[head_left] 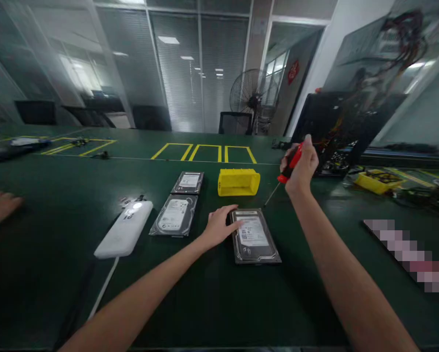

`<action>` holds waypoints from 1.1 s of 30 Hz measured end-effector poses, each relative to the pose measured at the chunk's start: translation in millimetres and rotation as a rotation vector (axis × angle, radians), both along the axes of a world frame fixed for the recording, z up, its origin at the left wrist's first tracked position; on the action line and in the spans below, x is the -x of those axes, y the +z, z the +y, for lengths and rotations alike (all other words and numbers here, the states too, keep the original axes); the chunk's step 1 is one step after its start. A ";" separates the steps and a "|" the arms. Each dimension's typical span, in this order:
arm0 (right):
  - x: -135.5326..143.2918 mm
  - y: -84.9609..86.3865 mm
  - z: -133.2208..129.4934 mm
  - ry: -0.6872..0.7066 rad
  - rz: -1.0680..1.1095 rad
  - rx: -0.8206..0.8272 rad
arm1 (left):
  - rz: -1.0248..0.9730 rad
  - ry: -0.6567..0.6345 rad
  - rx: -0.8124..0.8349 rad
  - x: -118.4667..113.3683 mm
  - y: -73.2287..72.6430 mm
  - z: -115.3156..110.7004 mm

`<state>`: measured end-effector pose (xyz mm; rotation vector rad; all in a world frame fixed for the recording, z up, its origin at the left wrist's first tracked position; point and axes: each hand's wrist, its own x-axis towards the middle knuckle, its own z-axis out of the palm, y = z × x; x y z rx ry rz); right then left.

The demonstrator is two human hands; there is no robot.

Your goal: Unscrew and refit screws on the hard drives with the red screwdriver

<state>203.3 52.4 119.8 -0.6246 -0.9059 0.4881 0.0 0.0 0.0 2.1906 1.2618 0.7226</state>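
Observation:
A hard drive (255, 237) with a white label lies flat on the dark green table in front of me. My left hand (221, 225) grips its upper left side, fingertips at the far corner and thumb across the label. In my right hand (302, 164) is a red and black screwdriver (291, 162), held tilted, its shaft slanting down to the left. The tip is close to the drive's far right corner; whether it touches the drive I cannot tell. Two more hard drives, a nearer one (174, 214) and a farther one (188, 182), lie to the left.
Beyond the drive stands a yellow bin (239, 182). A white device (126, 229) with a cable lies left. Another person's hand (1, 208) rests at the left edge. At right are an open computer case (344, 122), a yellow parts tray (379, 181) and a blurred-out strip (406, 254).

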 end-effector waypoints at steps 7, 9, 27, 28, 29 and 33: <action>8.4 -4.6 1.9 -0.046 -0.022 -0.009 | -0.008 0.002 0.030 2.2 -0.3 -0.2; 7.7 -5.9 3.2 -0.045 -0.037 -0.005 | -0.006 -0.007 0.037 2.8 1.6 -1.0; -31.1 -29.1 8.4 -0.061 -1.286 0.805 | -0.026 -0.028 0.058 4.1 3.0 -2.9; -34.9 -39.5 11.3 -0.047 -1.350 0.916 | -0.023 -0.025 0.053 3.9 2.7 -2.8; -38.5 -50.0 14.5 -0.044 -1.379 0.997 | -0.019 -0.021 0.047 3.6 2.4 -2.6; -51.3 -79.3 26.1 -0.028 -1.428 1.223 | -0.019 -0.010 0.027 3.0 0.8 -2.0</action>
